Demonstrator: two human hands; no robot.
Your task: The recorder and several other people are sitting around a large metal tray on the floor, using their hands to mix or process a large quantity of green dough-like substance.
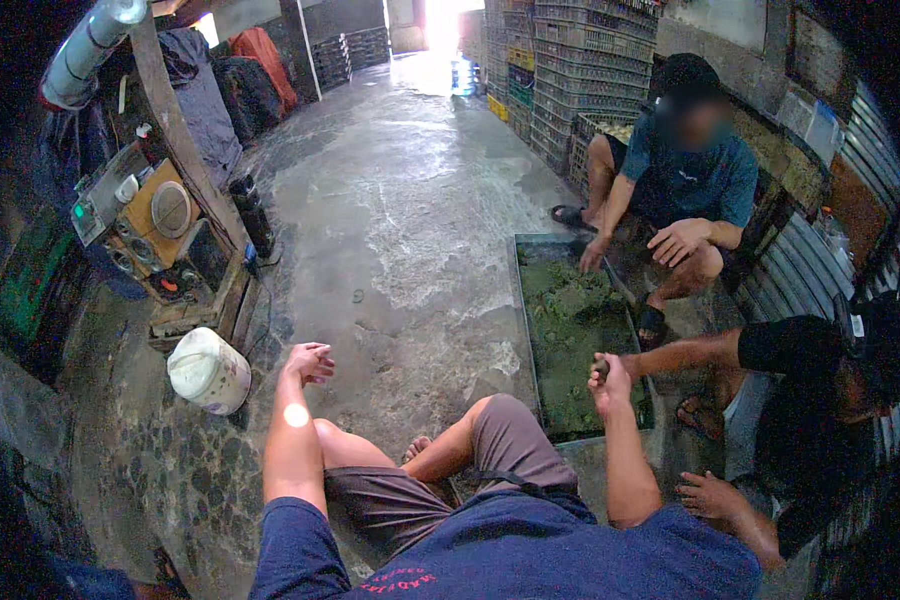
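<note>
Small dark lump (600, 369) gripped by the right hand (614, 383) at the tray

The small dark lump is pinched at the fingertips of the right hand, which is closed on it. By the left hand (313, 364), well apart to the left of the grip, the fingers are held loosely curled; whether anything is enclosed there cannot be told. Behind the grip in the view, and stretching away from it, the shallow tray (527, 335) of green, muddy-looking matter (570, 315) is seen. Just right of the grip, a co-worker's forearm (685, 355) is extended; beyond it, at the tray's far end, another co-worker's hand (594, 253) is lowered.

For good handling, the lump is best held lightly, so that it is neither crushed nor dropped, with the wrist kept clear of the neighbouring forearm.

The lump is largely covered by the fingers. Its exposed end appears to be pointed up and slightly left, away from the palm; its long axis cannot be made out with certainty.
</note>
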